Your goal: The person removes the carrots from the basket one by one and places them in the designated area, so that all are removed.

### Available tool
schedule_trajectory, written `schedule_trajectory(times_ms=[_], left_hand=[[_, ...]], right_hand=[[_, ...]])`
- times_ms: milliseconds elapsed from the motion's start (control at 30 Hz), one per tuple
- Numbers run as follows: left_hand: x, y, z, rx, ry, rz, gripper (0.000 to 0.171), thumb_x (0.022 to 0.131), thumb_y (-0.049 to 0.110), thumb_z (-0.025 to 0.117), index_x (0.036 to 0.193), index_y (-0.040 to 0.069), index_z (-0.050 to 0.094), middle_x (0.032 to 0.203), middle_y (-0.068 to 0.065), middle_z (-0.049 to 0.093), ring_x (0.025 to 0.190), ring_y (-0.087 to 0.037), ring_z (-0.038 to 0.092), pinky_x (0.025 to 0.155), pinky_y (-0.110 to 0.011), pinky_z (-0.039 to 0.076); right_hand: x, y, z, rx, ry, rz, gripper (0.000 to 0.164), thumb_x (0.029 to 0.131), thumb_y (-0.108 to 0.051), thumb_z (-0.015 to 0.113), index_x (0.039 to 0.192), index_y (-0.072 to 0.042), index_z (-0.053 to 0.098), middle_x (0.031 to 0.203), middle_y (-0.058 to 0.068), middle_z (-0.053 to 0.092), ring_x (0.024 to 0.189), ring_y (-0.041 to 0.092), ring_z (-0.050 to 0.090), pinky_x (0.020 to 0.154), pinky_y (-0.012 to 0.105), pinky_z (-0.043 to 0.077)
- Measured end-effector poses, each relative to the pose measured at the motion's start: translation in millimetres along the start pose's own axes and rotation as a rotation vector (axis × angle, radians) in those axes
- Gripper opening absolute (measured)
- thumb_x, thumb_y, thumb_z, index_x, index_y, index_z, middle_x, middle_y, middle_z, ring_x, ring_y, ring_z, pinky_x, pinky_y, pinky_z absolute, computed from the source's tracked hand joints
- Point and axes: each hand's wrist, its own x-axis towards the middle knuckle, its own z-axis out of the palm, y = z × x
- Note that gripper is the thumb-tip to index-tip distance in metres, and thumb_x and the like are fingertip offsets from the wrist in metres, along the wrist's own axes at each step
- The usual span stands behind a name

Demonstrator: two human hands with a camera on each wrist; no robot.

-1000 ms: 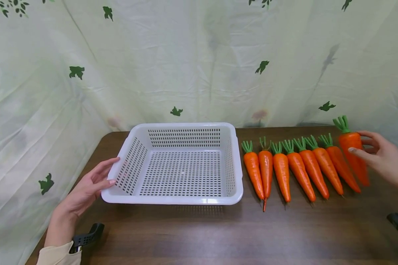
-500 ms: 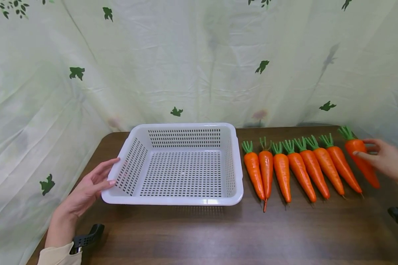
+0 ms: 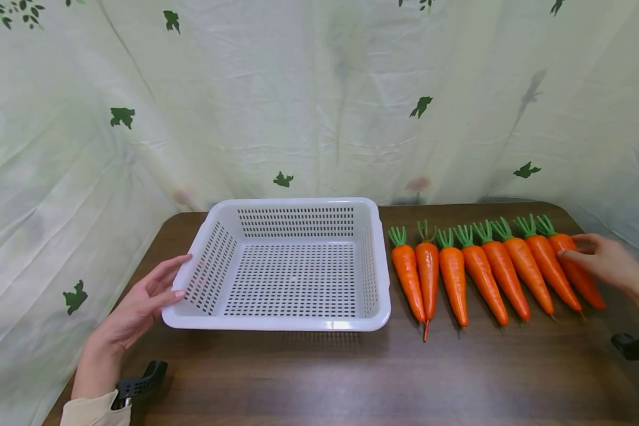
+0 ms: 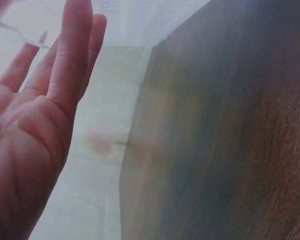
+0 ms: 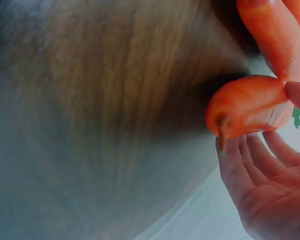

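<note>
A white plastic basket (image 3: 293, 322) with slotted walls and floor stands left of centre in the head view, nothing inside it. My left hand (image 3: 138, 310) holds its left rim, thumb on top of the rim; in the left wrist view the fingers (image 4: 72, 55) reach up against the basket's side. Several orange carrots (image 3: 452, 284) with green stems lie in a row right of the basket. At the row's right end my right hand (image 3: 609, 260) holds the last carrot (image 5: 250, 107) between thumb and fingers, close against its neighbour, stem pointing to the back.
The brown wooden table (image 3: 319, 378) stretches in front of the basket and carrots. A pale curtain (image 3: 298, 106) printed with leaves hangs behind and along the left side. Black wrist mounts (image 3: 144, 378) are on both forearms.
The right hand has first carried its carrot rightward and down, then slid it left beside the row's end carrot, onto the table. The left hand and the basket have stayed put.
</note>
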Motion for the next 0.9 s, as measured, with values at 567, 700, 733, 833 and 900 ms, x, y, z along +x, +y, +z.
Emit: schedule_trajectory(times_ms=[567,700,733,833,900], left_hand=[[1.0,2.6,2.9,0.022,0.015,-0.012,0.063,0.099,0.006,0.053,0.154,0.026,0.031,0.147,-0.002,0.039,0.117,-0.015,0.058,0.083,-0.048,0.054],[0.9,2.5,2.0,0.037,0.025,-0.023,0.063,0.099,0.007,0.054,0.154,0.027,0.031,0.147,-0.001,0.039,0.117,-0.015,0.058,0.083,-0.048,0.054],[0.8,2.4,1.5,0.038,0.029,-0.026,0.063,0.099,0.007,0.054,0.154,0.027,0.030,0.147,-0.001,0.038,0.117,-0.015,0.058,0.083,-0.048,0.054],[0.4,2.4,0.7,0.040,0.037,-0.035,0.063,0.099,0.007,0.054,0.154,0.027,0.030,0.148,-0.002,0.038,0.117,-0.014,0.058,0.084,-0.049,0.054],[-0.2,2.6,0.7,0.040,0.039,-0.036,0.063,0.099,0.007,0.054,0.154,0.027,0.030,0.148,-0.002,0.037,0.117,-0.014,0.058,0.084,-0.049,0.054]], right_hand=[[-4.0,3.3,3.6,0.062,-0.022,0.023,0.077,0.100,-0.037,0.053,0.129,0.028,0.025,0.121,0.055,0.035,0.100,0.063,0.049,0.073,0.058,0.052],[-4.4,5.0,5.3,0.094,-0.025,0.023,0.076,0.100,-0.035,0.054,0.128,0.029,0.025,0.119,0.055,0.036,0.096,0.060,0.054,0.066,0.051,0.056],[-4.4,5.5,5.7,0.097,-0.023,0.022,0.076,0.100,-0.035,0.054,0.128,0.029,0.025,0.119,0.055,0.037,0.094,0.059,0.055,0.065,0.050,0.056],[-4.3,6.6,6.2,0.088,-0.023,0.020,0.075,0.100,-0.035,0.054,0.128,0.029,0.026,0.118,0.054,0.039,0.093,0.058,0.056,0.064,0.049,0.056],[-4.1,6.9,6.3,0.078,-0.028,0.020,0.075,0.100,-0.036,0.053,0.128,0.028,0.026,0.118,0.053,0.039,0.094,0.059,0.054,0.065,0.049,0.056]])
